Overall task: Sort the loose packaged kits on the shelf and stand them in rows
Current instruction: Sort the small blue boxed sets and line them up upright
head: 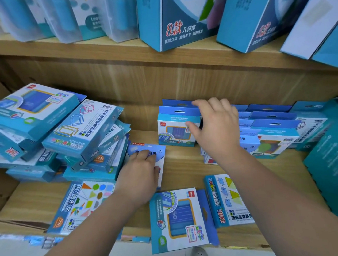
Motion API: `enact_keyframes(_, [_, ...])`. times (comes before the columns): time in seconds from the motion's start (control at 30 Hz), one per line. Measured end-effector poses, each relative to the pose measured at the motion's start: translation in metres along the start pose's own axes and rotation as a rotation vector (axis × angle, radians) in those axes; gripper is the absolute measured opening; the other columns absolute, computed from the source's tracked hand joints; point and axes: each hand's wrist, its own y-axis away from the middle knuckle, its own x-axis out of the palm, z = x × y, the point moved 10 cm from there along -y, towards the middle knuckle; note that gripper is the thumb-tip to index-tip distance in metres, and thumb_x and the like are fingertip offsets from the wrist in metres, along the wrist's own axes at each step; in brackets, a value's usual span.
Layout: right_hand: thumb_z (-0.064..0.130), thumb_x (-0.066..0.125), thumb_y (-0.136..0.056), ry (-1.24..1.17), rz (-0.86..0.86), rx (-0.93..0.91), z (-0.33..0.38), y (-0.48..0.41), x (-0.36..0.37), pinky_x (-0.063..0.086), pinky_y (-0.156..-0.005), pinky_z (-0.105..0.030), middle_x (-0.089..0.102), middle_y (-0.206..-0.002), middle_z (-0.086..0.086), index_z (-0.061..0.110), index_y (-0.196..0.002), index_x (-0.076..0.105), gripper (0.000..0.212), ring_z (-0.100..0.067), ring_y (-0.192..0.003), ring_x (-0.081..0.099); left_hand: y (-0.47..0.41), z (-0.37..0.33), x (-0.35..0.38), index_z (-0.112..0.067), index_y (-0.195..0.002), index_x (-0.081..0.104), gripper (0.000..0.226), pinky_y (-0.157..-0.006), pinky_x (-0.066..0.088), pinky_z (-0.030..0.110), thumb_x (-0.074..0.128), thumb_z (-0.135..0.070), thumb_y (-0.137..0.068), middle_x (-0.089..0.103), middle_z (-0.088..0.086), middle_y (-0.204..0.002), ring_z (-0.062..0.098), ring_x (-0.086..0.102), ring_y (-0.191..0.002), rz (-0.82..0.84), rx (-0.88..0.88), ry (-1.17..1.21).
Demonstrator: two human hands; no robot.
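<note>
Front edge of shelf (183, 167): three kits lay flat, shapes kit (81, 207) left, blue-window kit (179, 220) middle and overhanging the edge, triangle kit (228, 199) right. Just beyond, left grip (139, 170) rested on a flat card pack (160, 155); couldn't tell whether it clasped or only pressed. Loose pile (65, 134) sat crooked at far left. Right grip (215, 127) clamped an upright kit (173, 132), thumb on its front, fingers over the top. Standing rows (273, 129) just to its right. Big blue boxes (177, 18) on the upper shelf (99, 45).
</note>
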Motion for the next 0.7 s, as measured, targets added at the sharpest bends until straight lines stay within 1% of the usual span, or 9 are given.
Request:
enact_keyframes(0.07, [0.032, 0.074, -0.083, -0.209, -0.001, -0.061, 0.021, 0.019, -0.004, 0.048, -0.073, -0.038, 0.066, -0.086, -0.002, 0.017, -0.104, 0.07, 0.026, -0.026, -0.085, 0.06, 0.01, 0.003, -0.003, -0.009, -0.107, 0.071, 0.023, -0.085, 0.056, 0.041, 0.063, -0.019, -0.088, 0.067, 0.009, -0.113, 0.033, 0.061, -0.1, -0.074, 0.023, -0.011])
enact_keyframes(0.13, [0.032, 0.07, -0.089, -0.406, 0.219, 0.008, 0.034, 0.041, 0.018, 0.051, -0.071, -0.033, 0.067, -0.087, 0.003, 0.018, -0.1, 0.071, 0.017, -0.017, -0.081, 0.062, 0.022, 0.004, -0.002, -0.01, -0.101, 0.072, 0.019, -0.08, 0.058, 0.04, 0.067, -0.013, -0.083, 0.069, 0.008, -0.107, 0.032, 0.062, -0.093, -0.1, 0.039, -0.014])
enact_keyframes(0.23, [0.042, 0.067, -0.092, -0.524, 0.639, 0.235, 0.036, 0.082, 0.077, 0.049, -0.078, -0.029, 0.067, -0.107, 0.005, 0.021, -0.116, 0.069, 0.032, -0.01, -0.096, 0.062, 0.036, 0.005, -0.001, -0.011, -0.102, 0.074, 0.029, -0.085, 0.057, 0.039, 0.072, -0.003, -0.074, 0.07, 0.008, -0.109, 0.031, 0.065, -0.094, -0.129, 0.06, 0.007])
enact_keyframes(0.3, [0.051, 0.064, -0.091, -0.459, 0.785, 0.298, 0.036, 0.1, 0.104, 0.044, -0.069, -0.027, 0.063, -0.105, 0.006, 0.024, -0.107, 0.065, 0.032, -0.016, -0.097, 0.06, 0.043, 0.006, 0.001, -0.008, -0.1, 0.075, 0.034, -0.089, 0.056, 0.043, 0.073, 0.003, -0.068, 0.071, 0.012, -0.112, 0.036, 0.067, -0.099, -0.157, 0.067, 0.009])
enact_keyframes(0.37, [0.054, 0.062, -0.091, -0.464, 0.818, 0.345, 0.038, 0.103, 0.117, 0.037, -0.058, -0.027, 0.057, -0.093, 0.006, 0.024, -0.088, 0.058, 0.03, -0.017, -0.085, 0.056, 0.048, 0.005, 0.006, -0.007, -0.099, 0.075, 0.034, -0.09, 0.056, 0.049, 0.067, 0.003, -0.068, 0.071, 0.014, -0.116, 0.041, 0.067, -0.106, -0.169, 0.07, 0.008])
enact_keyframes(0.4, [0.052, 0.062, -0.092, -0.523, 0.825, 0.391, 0.038, 0.104, 0.124, 0.039, -0.059, -0.027, 0.061, -0.096, 0.004, 0.022, -0.089, 0.062, 0.03, -0.016, -0.084, 0.057, 0.049, 0.005, 0.008, -0.008, -0.101, 0.075, 0.036, -0.09, 0.056, 0.052, 0.062, 0.0, -0.069, 0.07, 0.014, -0.119, 0.041, 0.066, -0.11, -0.164, 0.066, 0.017])
enact_keyframes(0.47, [0.044, 0.062, -0.095, -0.654, 0.836, 0.469, 0.042, 0.103, 0.131, 0.046, -0.066, -0.029, 0.07, -0.108, 0.001, 0.018, -0.105, 0.073, 0.03, -0.015, -0.09, 0.063, 0.05, 0.006, 0.011, -0.011, -0.104, 0.075, 0.04, -0.088, 0.056, 0.055, 0.056, -0.005, -0.07, 0.07, 0.011, -0.122, 0.04, 0.064, -0.115, -0.154, 0.055, 0.053])
enact_keyframes(0.57, [0.042, 0.062, -0.095, -0.659, 0.83, 0.485, 0.043, 0.104, 0.131, 0.053, -0.089, -0.035, 0.06, -0.122, 0.001, 0.025, -0.12, 0.073, 0.032, -0.016, -0.106, 0.061, 0.048, 0.006, 0.007, -0.01, -0.103, 0.076, 0.039, -0.094, 0.052, 0.057, 0.053, -0.004, -0.072, 0.071, 0.011, -0.118, 0.043, 0.063, -0.114, -0.175, 0.066, 0.116])
enact_keyframes(0.7, [0.036, 0.063, -0.095, -0.748, 0.798, 0.534, 0.044, 0.111, 0.12, 0.048, -0.096, -0.032, 0.055, -0.114, 0.012, 0.034, -0.124, 0.07, 0.03, -0.011, -0.108, 0.055, 0.046, 0.006, 0.005, -0.011, -0.103, 0.077, 0.039, -0.101, 0.044, 0.05, 0.051, -0.005, -0.074, 0.071, 0.01, -0.118, 0.041, 0.061, -0.117, -0.193, 0.05, 0.197])
